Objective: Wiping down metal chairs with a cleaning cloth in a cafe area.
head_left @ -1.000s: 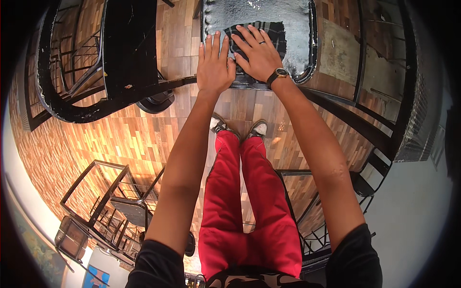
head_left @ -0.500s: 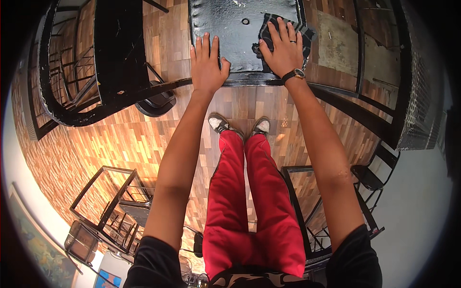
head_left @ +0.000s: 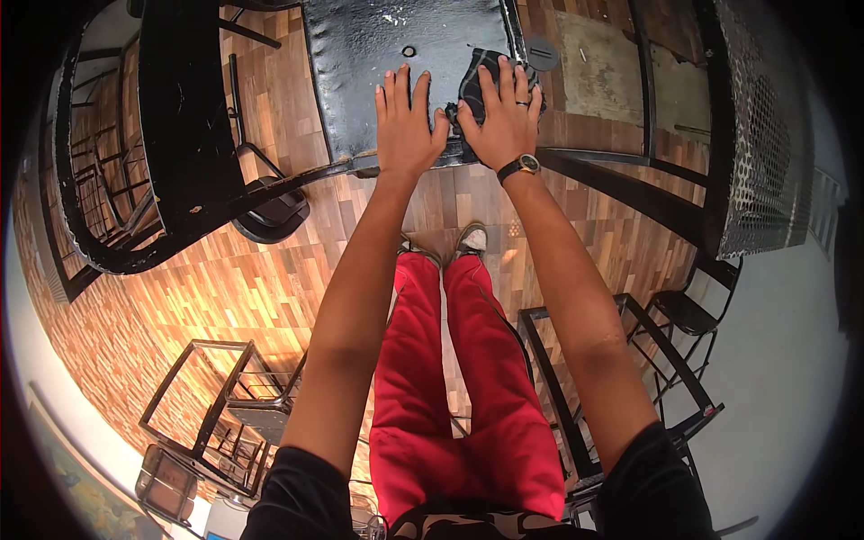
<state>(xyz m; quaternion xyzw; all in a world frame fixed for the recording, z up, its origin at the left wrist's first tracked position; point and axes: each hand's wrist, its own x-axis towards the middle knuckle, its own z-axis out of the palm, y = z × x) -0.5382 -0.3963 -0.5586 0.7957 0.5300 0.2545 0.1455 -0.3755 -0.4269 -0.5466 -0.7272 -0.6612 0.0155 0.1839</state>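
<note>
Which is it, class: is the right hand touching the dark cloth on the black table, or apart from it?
Touching. The head view shows the right hand pressed flat on the dark cloth, fingers spread over it, on the black table.

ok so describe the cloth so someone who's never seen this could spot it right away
Start at the black metal tabletop at the top of the picture, in front of the person in red trousers. Near its right front corner the right hand, with a ring and a wristwatch, presses flat on a dark crumpled cloth. It is the only soft, wrinkled thing on the table; the left hand beside it lies on bare metal.
</note>
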